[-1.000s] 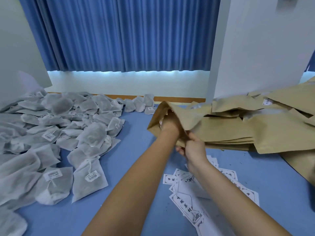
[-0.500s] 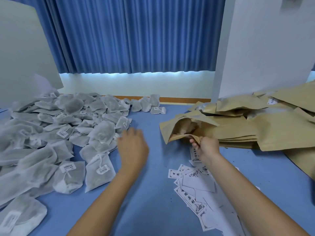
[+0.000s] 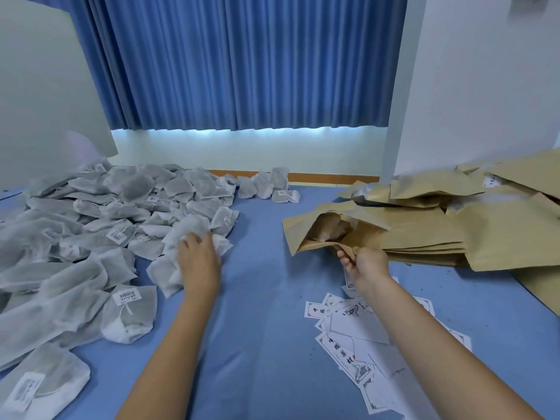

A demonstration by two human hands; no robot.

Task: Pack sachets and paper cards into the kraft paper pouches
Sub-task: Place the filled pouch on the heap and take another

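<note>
The left hand point(image 3: 198, 262) lies palm-down at the near edge of the sachet pile point(image 3: 100, 225), fingers curled over a white mesh sachet point(image 3: 194, 230); whether it has the sachet gripped or merely touches it cannot be told. The right hand point(image 3: 365, 263) is closed in a pinch on the lower lip of an open kraft paper pouch point(image 3: 330, 234), which rests on the blue counter point(image 3: 266, 298) against the stack of flat pouches point(image 3: 430, 234); contents show inside the mouth. Step in hand, by judgement: fetching another sachet for the held pouch. The next move calls for lifting one sachet clear of its neighbours and carrying it rightward into the mouth, kept open. Paper cards point(image 3: 354, 338) lie scattered just below the right hand. Sachet tags carry barcodes, unreadable; the nearest card shows large Chinese characters, apparently 中国茶.
</note>
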